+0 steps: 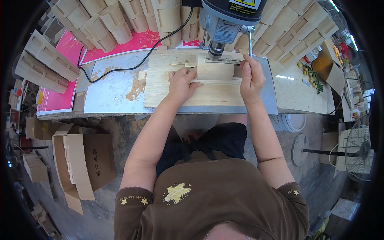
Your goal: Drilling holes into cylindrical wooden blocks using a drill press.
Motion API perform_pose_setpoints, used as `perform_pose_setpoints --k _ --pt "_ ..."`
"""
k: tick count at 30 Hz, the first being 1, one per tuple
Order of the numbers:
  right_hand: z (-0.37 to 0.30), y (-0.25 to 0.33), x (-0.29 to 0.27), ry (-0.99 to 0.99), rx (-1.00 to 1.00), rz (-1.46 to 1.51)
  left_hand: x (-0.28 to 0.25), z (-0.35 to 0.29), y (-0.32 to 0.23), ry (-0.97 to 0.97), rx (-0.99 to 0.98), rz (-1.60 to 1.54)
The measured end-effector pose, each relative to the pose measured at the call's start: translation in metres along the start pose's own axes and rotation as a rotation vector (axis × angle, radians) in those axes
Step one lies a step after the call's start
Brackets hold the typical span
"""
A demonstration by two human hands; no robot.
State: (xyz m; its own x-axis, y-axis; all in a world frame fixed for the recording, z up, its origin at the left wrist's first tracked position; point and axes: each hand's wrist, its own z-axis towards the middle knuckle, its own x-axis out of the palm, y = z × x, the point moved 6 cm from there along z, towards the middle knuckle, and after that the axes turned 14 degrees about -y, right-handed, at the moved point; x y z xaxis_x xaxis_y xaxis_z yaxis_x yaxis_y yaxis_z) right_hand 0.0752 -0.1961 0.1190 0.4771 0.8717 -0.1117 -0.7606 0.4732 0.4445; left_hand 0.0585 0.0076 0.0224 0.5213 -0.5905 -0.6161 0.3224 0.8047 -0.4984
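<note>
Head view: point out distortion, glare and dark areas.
Head view: fisheye distortion seems to splay the stacked wooden pieces outward; black vignetting fills the corners; glare streaks the pale tabletop at right; a light strip at upper right blows out white.

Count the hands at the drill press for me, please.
2: the left hand at the left end of the curved wooden piece, and the right hand by the lower end of the metal lever. No others show.
</note>
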Motion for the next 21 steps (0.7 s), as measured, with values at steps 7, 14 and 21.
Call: perform_pose_setpoints --k 7,14,21 --pt "0.018 0.013 -0.008 -0.085 -0.096 0.016 -0.002 0.000 0.003 -0.020 -0.001 0.009" --pt "0.171 0.011 0.014 0.095 0.086 -0.269 -0.002 -0.001 0.000 0.026 -0.084 -0.008" --pt "0.165 -0.020 0.036 0.130 0.300 -0.046 0.010 0.001 0.006 0.008 -0.296 -0.145"
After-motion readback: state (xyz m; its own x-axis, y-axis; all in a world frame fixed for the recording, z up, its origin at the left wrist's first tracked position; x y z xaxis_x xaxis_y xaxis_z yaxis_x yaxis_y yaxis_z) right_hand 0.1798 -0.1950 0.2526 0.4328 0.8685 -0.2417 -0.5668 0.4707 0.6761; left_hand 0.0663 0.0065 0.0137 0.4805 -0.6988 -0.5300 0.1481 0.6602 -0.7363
